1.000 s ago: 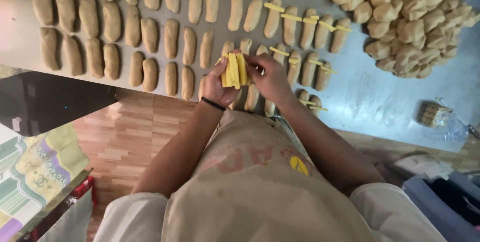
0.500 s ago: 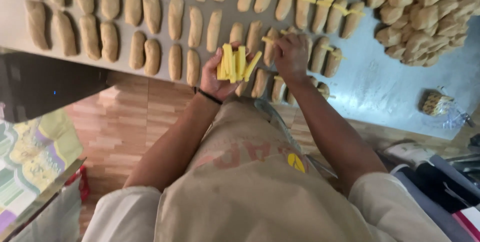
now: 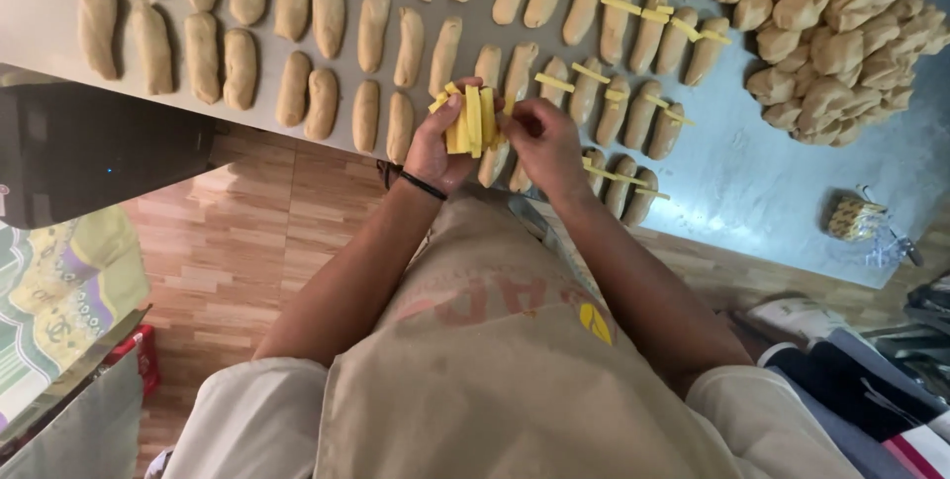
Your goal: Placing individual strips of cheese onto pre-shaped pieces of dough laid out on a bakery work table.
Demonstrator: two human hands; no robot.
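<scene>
Yellow strips (image 3: pixel 471 121) — cheese, by the look of them — stand fanned in your left hand (image 3: pixel 440 147), its fingers closed around the bundle just above the near edge of the steel table (image 3: pixel 752 192). Your right hand (image 3: pixel 542 138) is right beside the bundle, fingertips pinched together, apparently on one strip. They look soft and likely to snap, so take each lightly near its middle. No container shows — on that table lie rows of pale dough logs (image 3: pixel 297 44), several on the right topped with a strip, and a loose heap of dough pieces (image 3: pixel 841 34) at its far right.
</scene>
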